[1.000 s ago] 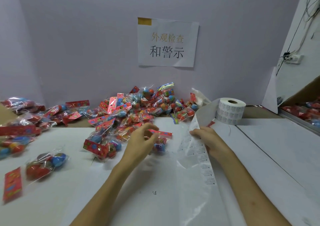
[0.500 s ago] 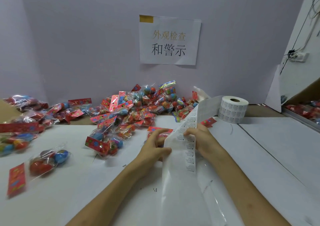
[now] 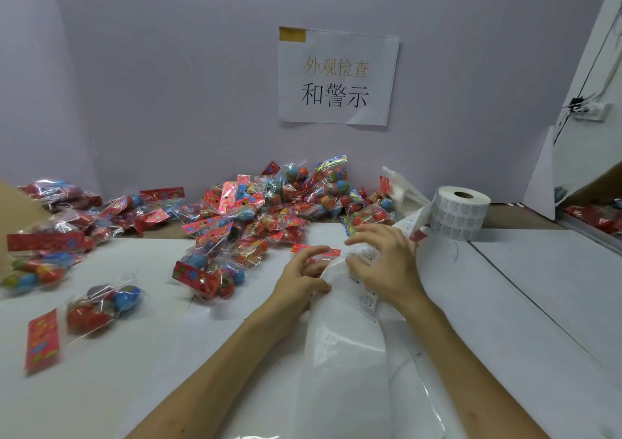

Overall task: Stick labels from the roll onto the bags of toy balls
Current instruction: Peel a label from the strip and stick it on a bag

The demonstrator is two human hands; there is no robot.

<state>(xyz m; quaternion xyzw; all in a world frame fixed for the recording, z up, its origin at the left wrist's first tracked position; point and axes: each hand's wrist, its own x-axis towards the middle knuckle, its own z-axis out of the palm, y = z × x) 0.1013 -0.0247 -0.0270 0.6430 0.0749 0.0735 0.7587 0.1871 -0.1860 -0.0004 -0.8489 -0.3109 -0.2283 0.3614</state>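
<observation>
Both my bare forearms run up from the bottom edge of the frame and meet near its centre. My left hand (image 3: 298, 282), palm turned inward, curls its fingers and presses its thumb to the edge of the label strip (image 3: 343, 344), pinching it. My right hand (image 3: 387, 267) arches just beside it, back up, fingers bent and spread, tips on the strip; its thumb is hidden.

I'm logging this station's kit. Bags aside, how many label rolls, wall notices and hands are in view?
label roll: 1
wall notice: 1
hands: 2, the left hand and right hand, both at the label strip
Total: 4
The bags are heaped, too many to count.
</observation>
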